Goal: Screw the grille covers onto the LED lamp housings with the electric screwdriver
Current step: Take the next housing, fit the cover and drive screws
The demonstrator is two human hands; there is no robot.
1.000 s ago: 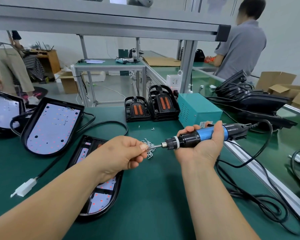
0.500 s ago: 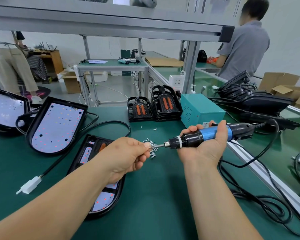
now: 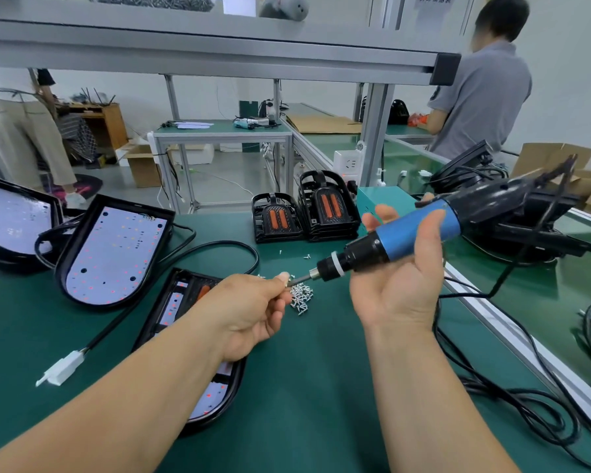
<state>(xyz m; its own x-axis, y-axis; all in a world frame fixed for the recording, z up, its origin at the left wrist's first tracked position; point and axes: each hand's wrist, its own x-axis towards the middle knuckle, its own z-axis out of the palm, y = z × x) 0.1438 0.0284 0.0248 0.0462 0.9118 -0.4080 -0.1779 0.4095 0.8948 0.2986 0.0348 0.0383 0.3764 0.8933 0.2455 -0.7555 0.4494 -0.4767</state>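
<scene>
Blue-and-black electric screwdriver [image 3: 406, 238] gripped in right hand [image 3: 400, 291], up off the green table [image 3: 321, 387]. Left hand [image 3: 249, 312] pinching a tiny silver screw [image 3: 290, 283] onto its tip. Probably early days: black grille cover [image 3: 198, 290] sitting in one black lamp housing [image 3: 232, 380], likely not screwed yet; two white-faced open housings [image 3: 113, 254] waiting

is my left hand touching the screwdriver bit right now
Touching. The head view shows the left hand pinching the tip of the bit of the electric screwdriver, with no gap between them.

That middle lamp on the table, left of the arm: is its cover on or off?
Off: the lamp housing shows its whole white LED board bare, with no grille over it.
</scene>
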